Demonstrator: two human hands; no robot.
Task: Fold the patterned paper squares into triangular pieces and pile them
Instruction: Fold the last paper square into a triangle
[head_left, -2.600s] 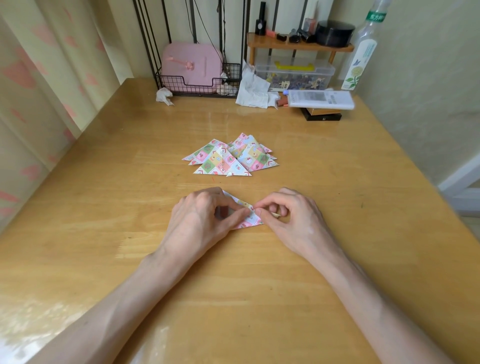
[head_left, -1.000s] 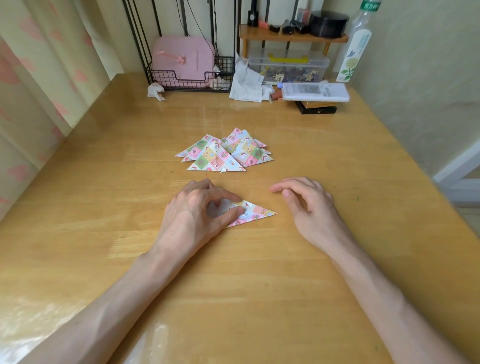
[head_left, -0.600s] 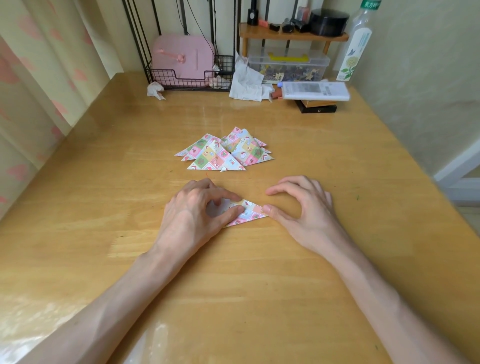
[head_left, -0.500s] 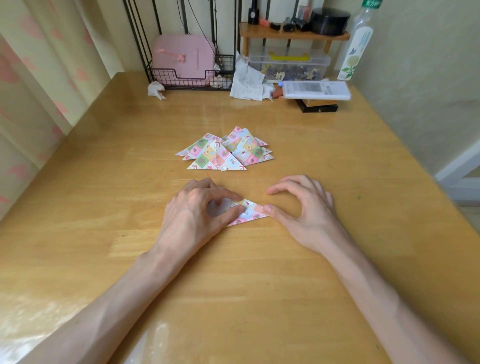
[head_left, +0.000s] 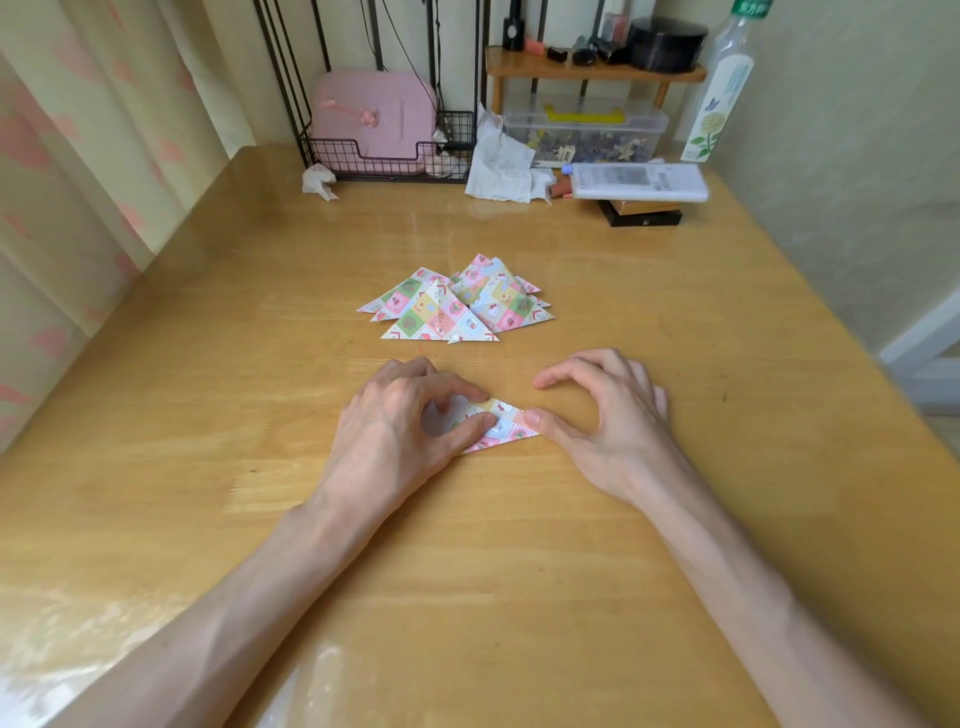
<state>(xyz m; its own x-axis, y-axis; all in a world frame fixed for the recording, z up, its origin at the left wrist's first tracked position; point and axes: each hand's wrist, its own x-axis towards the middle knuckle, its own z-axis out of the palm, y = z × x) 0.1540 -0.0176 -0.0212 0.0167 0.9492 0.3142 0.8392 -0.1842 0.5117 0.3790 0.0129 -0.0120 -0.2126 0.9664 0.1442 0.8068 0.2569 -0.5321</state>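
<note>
Wooden table, curtain beside it (pink-patterned), paper triangles piled

One folded triangle lies alone on the worktop, and one pile holds at least four more, overlapped beyond exact counting. At the back stand one bottle, one clear box and one pink case. There are two crumpled papers: a small tissue and a large tissue.
</note>
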